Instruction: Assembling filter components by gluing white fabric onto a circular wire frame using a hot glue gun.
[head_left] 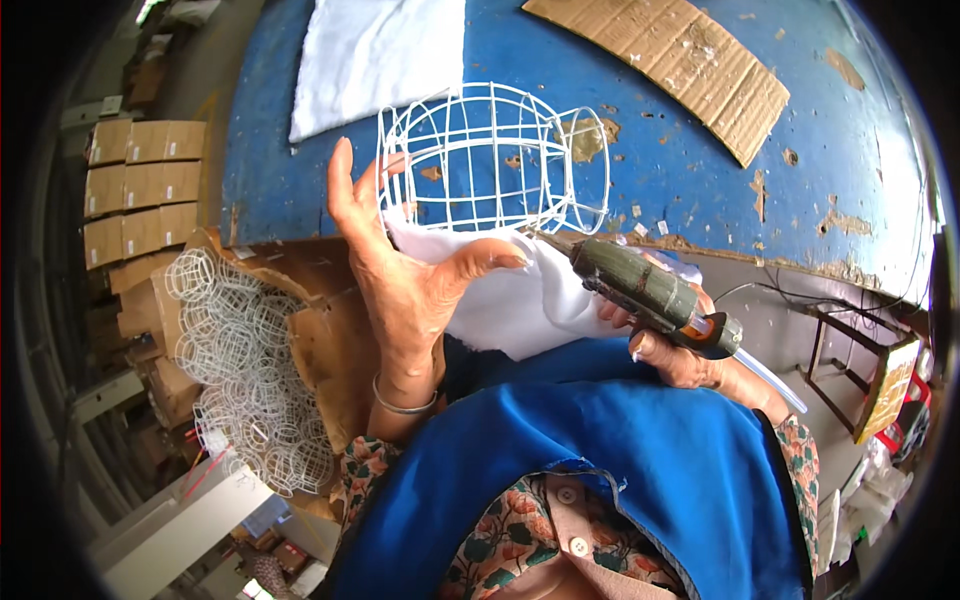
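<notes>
Left hand: I am seeing the left hand (400, 270) raised in front of me, palm turned up and fingers spread wide, the thumb stretching toward the white fabric (520, 295). The fingertips are touching the near end of the wire cage frame (490, 155), propping it rather than gripping it.

Right hand: the right hand (680, 345) is wrapping around the handle of a glue gun (650, 295), fingers closed on it. The gun is lying at a slant, its nozzle pointing up and left toward the spot where frame and fabric are meeting.

Wire cage frame: white, barrel-shaped, lying on its side over the near edge of the blue table (700, 150), between my two hands.

White fabric: it is draping from under the frame down toward my lap, touching both the frame and the left thumb.

Table: chipped blue paint, carrying a sheet of cardboard (665, 65) at the far right and another white cloth (375, 55) at the far left.

Stock: more white wire frames (245, 370) are piling up in a cardboard box (320, 345) on my left, just beside the left forearm.

Clothing: I am looking down over a blue apron (620, 470) and floral sleeves.
</notes>
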